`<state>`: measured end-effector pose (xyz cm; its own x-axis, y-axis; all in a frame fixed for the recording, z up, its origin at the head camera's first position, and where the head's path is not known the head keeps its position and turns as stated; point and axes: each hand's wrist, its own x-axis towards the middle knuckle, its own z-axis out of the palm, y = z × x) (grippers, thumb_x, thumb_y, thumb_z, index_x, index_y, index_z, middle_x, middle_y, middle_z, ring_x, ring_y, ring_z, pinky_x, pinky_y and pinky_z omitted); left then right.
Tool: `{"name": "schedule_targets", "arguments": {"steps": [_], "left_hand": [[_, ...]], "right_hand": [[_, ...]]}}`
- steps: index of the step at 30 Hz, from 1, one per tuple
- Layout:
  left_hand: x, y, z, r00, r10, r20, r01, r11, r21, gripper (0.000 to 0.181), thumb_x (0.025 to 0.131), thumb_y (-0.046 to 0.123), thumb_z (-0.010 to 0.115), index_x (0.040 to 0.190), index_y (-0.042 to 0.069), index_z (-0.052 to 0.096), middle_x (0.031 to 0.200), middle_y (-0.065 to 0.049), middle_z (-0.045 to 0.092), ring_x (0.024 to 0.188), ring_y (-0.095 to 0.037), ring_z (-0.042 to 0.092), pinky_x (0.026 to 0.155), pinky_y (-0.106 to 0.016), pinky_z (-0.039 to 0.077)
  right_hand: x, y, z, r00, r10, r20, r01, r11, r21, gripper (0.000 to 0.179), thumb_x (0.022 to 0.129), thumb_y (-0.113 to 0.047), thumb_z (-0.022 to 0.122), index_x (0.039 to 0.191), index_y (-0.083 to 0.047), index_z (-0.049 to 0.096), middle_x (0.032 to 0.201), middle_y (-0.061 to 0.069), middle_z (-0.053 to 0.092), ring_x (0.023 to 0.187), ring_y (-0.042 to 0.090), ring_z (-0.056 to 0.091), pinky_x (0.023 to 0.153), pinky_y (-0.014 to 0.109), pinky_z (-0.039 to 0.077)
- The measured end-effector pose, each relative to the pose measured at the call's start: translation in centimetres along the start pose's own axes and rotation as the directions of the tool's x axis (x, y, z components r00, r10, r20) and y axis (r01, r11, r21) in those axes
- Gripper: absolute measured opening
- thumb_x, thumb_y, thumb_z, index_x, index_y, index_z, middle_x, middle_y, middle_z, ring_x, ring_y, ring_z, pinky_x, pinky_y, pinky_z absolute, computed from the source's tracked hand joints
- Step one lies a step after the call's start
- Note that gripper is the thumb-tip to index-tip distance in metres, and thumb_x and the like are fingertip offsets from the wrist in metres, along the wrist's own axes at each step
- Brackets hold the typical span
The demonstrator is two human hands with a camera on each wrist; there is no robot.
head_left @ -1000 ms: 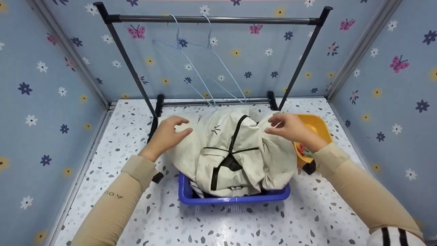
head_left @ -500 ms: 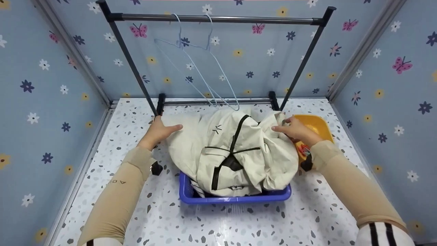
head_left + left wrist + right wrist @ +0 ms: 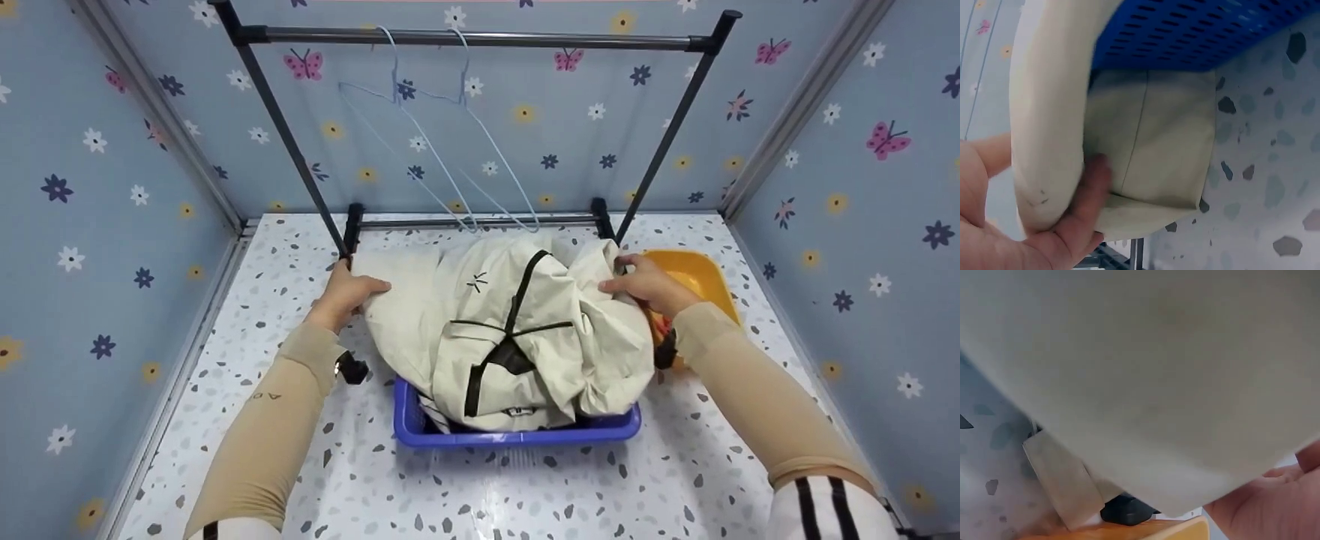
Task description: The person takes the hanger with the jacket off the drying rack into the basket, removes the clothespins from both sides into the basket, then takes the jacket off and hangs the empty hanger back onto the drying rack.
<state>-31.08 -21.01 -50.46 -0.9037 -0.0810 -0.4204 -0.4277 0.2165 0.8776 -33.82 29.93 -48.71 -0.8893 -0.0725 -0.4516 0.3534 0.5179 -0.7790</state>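
A cream garment (image 3: 510, 330) with black straps is heaped in a blue basket (image 3: 517, 435) on the speckled floor. My left hand (image 3: 349, 292) grips the garment's left edge, thumb on top; in the left wrist view the thumb (image 3: 1086, 197) presses a fold of the cream garment (image 3: 1151, 146) just below the blue basket (image 3: 1196, 34). My right hand (image 3: 645, 283) grips the garment's right edge. The right wrist view is filled by the cream garment (image 3: 1145, 377), with part of my right hand (image 3: 1269, 506) at the lower right.
A black clothes rail (image 3: 472, 39) stands behind the basket with two pale blue wire hangers (image 3: 442, 135) on it. A yellow tub (image 3: 694, 281) sits to the right, under my right wrist. Patterned blue walls close in on three sides.
Both hands have dropped from the top of the heap to its outer edges and closed on the fabric. The garment has spread slightly wider.
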Motion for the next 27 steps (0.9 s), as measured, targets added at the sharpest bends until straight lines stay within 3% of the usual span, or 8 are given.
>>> {"name": "schedule_targets", "arguments": {"steps": [2, 5, 9, 13, 17, 21, 24, 27], "left_hand": [[0.2, 0.2, 0.1, 1.0, -0.011, -0.015, 0.01, 0.998, -0.061, 0.109, 0.101, 0.012, 0.07, 0.172, 0.002, -0.012, 0.181, -0.024, -0.003, 0.164, -0.038, 0.027, 0.13, -0.044, 0.036], [0.7, 0.5, 0.2, 1.0, -0.026, -0.011, 0.023, 0.982, -0.187, 0.097, 0.102, 0.004, 0.066, 0.171, -0.004, -0.001, 0.18, -0.025, 0.013, 0.16, -0.035, 0.036, 0.127, -0.04, 0.041], [1.1, 1.0, 0.3, 0.999, -0.034, 0.022, 0.039, 0.953, -0.3, 0.08, 0.103, -0.002, 0.062, 0.169, -0.008, 0.018, 0.167, -0.024, 0.042, 0.133, -0.027, 0.061, 0.108, -0.029, 0.056], [0.9, 1.9, 0.1, 1.0, -0.026, 0.017, 0.03, 0.934, -0.356, 0.078, 0.102, -0.004, 0.062, 0.168, -0.007, 0.021, 0.156, -0.02, 0.05, 0.109, -0.017, 0.065, 0.093, -0.024, 0.061], [0.3, 3.2, 0.2, 0.999, 0.036, -0.024, -0.042, 0.899, -0.437, 0.072, 0.102, -0.004, 0.064, 0.165, -0.006, 0.03, 0.144, -0.015, 0.056, 0.108, -0.016, 0.065, 0.094, -0.025, 0.061], [-0.5, 4.3, 0.6, 0.99, 0.119, -0.073, -0.139, 0.868, -0.477, 0.053, 0.101, -0.004, 0.067, 0.151, -0.007, 0.051, 0.123, -0.007, 0.065, 0.105, -0.016, 0.068, 0.091, -0.025, 0.061], [-1.2, 5.0, 1.0, 0.977, 0.184, -0.108, -0.213, 0.843, -0.494, 0.048, 0.099, -0.005, 0.07, 0.146, -0.007, 0.057, 0.114, -0.003, 0.067, 0.1, -0.015, 0.071, 0.088, -0.024, 0.062], [-2.2, 5.6, 1.6, 0.962, 0.247, -0.12, -0.273, 0.817, -0.508, 0.049, 0.099, -0.006, 0.07, 0.145, -0.01, 0.057, 0.113, -0.003, 0.067, 0.097, -0.014, 0.072, 0.086, -0.023, 0.062]], "right_hand": [[0.2, -0.1, 0.1, 1.0, 0.005, -0.022, -0.006, 1.0, -0.013, 0.085, 0.099, -0.009, 0.077, 0.167, 0.005, 0.029, 0.173, 0.028, 0.031, 0.149, 0.038, 0.042, 0.128, 0.049, 0.039], [0.3, -0.4, 0.1, 0.998, 0.005, -0.07, -0.008, 0.999, -0.042, 0.078, 0.097, -0.004, 0.077, 0.163, 0.008, 0.038, 0.169, 0.03, 0.039, 0.144, 0.035, 0.046, 0.126, 0.047, 0.041], [0.2, -0.7, 0.1, 0.992, -0.043, -0.115, 0.033, 0.996, -0.087, 0.073, 0.096, -0.001, 0.076, 0.159, 0.01, 0.042, 0.158, 0.034, 0.049, 0.134, 0.033, 0.054, 0.116, 0.041, 0.049], [-0.1, -1.2, -0.1, 0.987, -0.08, -0.14, 0.076, 0.997, -0.034, 0.07, 0.096, 0.006, 0.071, 0.159, 0.01, 0.042, 0.153, 0.034, 0.054, 0.127, 0.031, 0.058, 0.094, 0.024, 0.057], [-0.8, -2.3, -0.4, 0.977, -0.104, -0.187, 0.115, 0.992, 0.05, 0.068, 0.097, 0.007, 0.067, 0.161, 0.008, 0.043, 0.153, 0.031, 0.055, 0.123, 0.027, 0.059, 0.082, 0.015, 0.054], [-1.8, -3.9, -0.7, 0.963, -0.134, -0.232, 0.16, 0.983, 0.094, 0.065, 0.1, 0.001, 0.068, 0.161, 0.003, 0.046, 0.148, 0.026, 0.059, 0.118, 0.021, 0.06, 0.093, 0.023, 0.055], [-2.8, -5.1, -0.6, 0.952, -0.175, -0.249, 0.208, 0.972, 0.111, 0.062, 0.099, 0.001, 0.07, 0.159, 0.0, 0.051, 0.14, 0.022, 0.064, 0.11, 0.018, 0.063, 0.102, 0.032, 0.056], [-3.8, -5.8, -0.1, 0.943, -0.226, -0.246, 0.259, 0.959, 0.112, 0.059, 0.098, 0.002, 0.071, 0.155, -0.001, 0.056, 0.128, 0.015, 0.069, 0.103, 0.014, 0.066, 0.101, 0.033, 0.057]]}}
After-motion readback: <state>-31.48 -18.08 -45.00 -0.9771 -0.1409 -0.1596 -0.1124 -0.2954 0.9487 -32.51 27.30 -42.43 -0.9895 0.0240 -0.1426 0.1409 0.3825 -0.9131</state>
